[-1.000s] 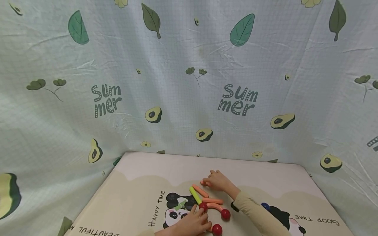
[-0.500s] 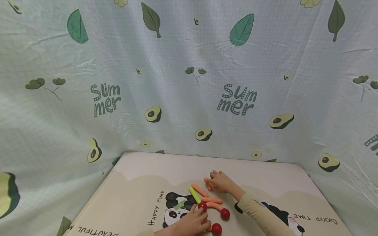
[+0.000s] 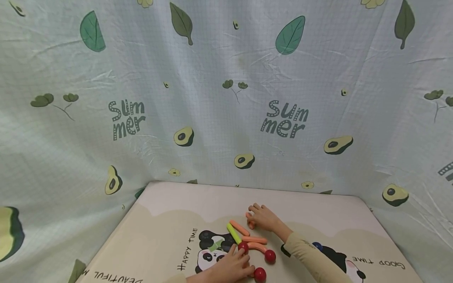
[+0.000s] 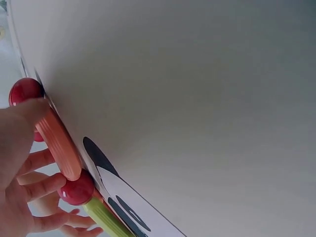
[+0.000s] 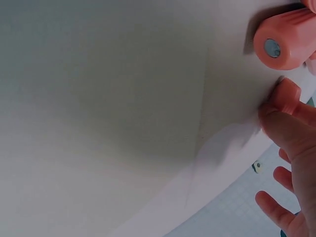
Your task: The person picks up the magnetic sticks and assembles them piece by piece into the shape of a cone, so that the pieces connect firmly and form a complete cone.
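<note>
At the near edge of a pale printed tabletop [image 3: 205, 200], the person's left hand [image 3: 231, 268] has its thumb and partly bent fingers about a ribbed orange plastic-looking rod [image 4: 60, 143], gripping it loosely, one fingertip against the glossy red ball [image 3: 243, 247] at the rod's far end. A second glossy red ball [image 3: 260, 274] sits just right of that hand; the thumb hides whether it meets the rod. From the far ball a yellow-green rod [image 3: 234, 234] slants away to the far left, and a curved orange rod [image 3: 257, 247] reaches right to a third red ball [image 3: 270, 256]. Beyond the curved piece lie two straight orange rods, one crosswise [image 3: 255, 240], the other slanting [image 3: 240, 228] beside the yellow-green one. Farther off and to the right, the right hand [image 3: 263, 218] pinches another orange rod [image 5: 286, 96] between thumb and finger, its remaining fingers spread loosely. A glossy blue ball [image 3: 317, 246] shows partly past the tan right sleeve [image 3: 315, 259]. A pale avocado-print curtain [image 3: 212, 59] hangs behind the far edge.
</note>
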A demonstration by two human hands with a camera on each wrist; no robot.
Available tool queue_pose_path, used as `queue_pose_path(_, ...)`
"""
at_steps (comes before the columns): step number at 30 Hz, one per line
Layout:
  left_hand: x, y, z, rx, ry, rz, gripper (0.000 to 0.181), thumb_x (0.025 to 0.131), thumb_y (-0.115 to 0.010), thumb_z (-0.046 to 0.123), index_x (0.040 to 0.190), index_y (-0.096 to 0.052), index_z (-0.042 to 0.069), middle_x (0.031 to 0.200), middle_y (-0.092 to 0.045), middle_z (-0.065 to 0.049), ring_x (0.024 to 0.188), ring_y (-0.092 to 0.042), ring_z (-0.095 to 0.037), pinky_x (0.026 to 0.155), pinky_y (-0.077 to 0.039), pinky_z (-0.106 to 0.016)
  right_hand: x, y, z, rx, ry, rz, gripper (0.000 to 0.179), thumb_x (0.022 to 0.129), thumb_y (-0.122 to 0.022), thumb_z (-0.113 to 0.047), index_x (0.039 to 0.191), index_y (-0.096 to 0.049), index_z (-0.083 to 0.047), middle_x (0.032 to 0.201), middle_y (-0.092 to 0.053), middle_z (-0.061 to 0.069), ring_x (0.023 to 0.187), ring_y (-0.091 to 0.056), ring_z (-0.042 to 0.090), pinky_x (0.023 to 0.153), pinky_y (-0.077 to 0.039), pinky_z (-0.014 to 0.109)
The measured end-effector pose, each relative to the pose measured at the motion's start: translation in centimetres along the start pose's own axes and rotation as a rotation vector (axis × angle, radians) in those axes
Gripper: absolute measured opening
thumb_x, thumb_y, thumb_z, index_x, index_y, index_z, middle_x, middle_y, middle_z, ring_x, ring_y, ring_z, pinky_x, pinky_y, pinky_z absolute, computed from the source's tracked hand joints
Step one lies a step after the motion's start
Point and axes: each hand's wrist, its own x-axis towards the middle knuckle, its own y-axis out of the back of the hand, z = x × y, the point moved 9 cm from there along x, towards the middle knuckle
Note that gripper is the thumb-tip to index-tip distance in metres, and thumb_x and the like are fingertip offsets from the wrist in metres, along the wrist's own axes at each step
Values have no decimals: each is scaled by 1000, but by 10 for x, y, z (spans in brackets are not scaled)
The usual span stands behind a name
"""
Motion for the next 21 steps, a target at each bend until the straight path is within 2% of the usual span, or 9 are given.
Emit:
queue_pose_path(5, 1, -1, 0, 5, 4, -27, 30, 85, -49, 48, 112, -49, 34, 101, -55, 10, 96, -47, -9, 85, -45, -37, 1, -1, -1, -20, 3, 12, 10, 83, -59, -21, 87, -64, -30, 101, -54, -5, 89, -45, 14, 69, -45, 29)
queue_pose_path(12, 2, -3, 0, 18, 4, -45, 35, 83, -48, 53, 114, -47, 36, 103, -55, 10, 98, -46, -9, 87, -45, -37, -4, -1, 4, 0, -4, 31, 16, 82, -60, -22, 97, -59, -29, 106, -58, -7, 89, -46, 13, 69, -45, 28)
queue_pose_path(21, 2, -5, 0, 19, 3, -34, 33, 84, -49, 51, 114, -48, 36, 102, -54, 11, 96, -46, -8, 86, -45, -37, -15, 9, -1, 25, 27, 90, 14, 83, -60, -24, 96, -60, -27, 97, -61, -10, 83, -45, 10, 65, -41, 25)
